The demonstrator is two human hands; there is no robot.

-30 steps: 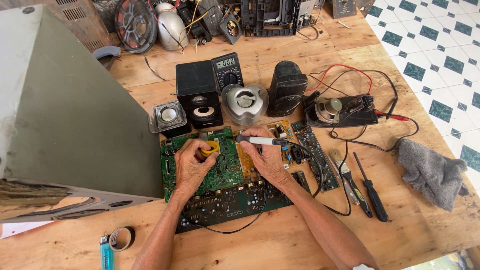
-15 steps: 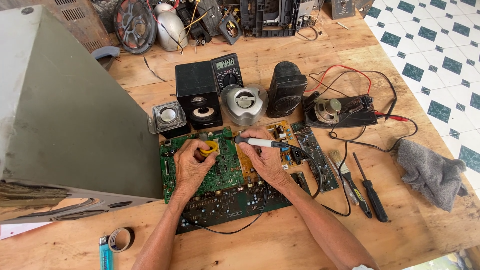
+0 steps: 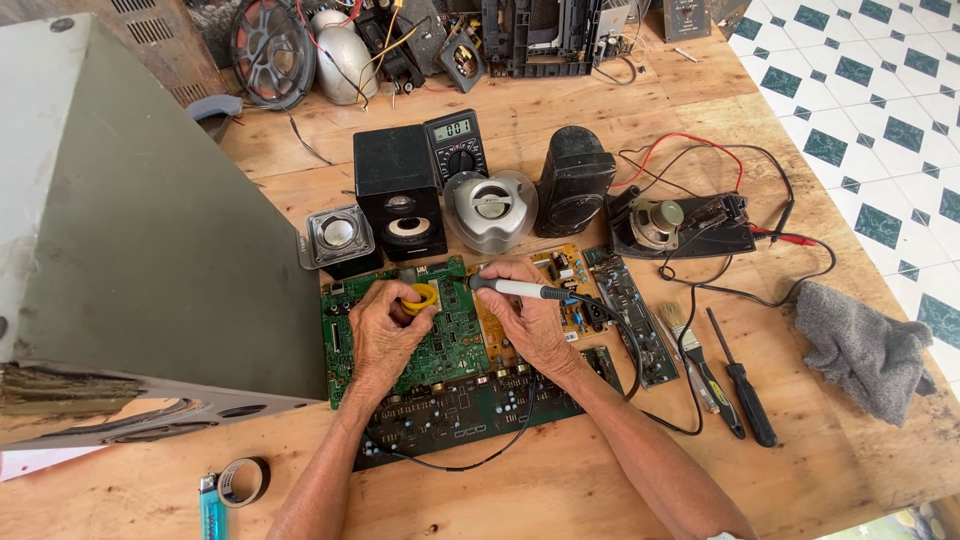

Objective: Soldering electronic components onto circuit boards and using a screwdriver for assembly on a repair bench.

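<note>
My left hand (image 3: 385, 335) pinches yellow solder coil (image 3: 420, 297) over green circuit board (image 3: 440, 345), flat on worktop (image 3: 560, 480). Right hand (image 3: 530, 318) closed pen-style round soldering iron (image 3: 520, 289). Coil light, bendy. Iron tip likely hot: hold handle only. Board stiff, fragile: grip edges.

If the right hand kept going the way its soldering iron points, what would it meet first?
The right hand holds the soldering iron pointing left. It would probably first meet the yellow ring held by the left hand, over the green circuit board; depth is unclear.
</note>
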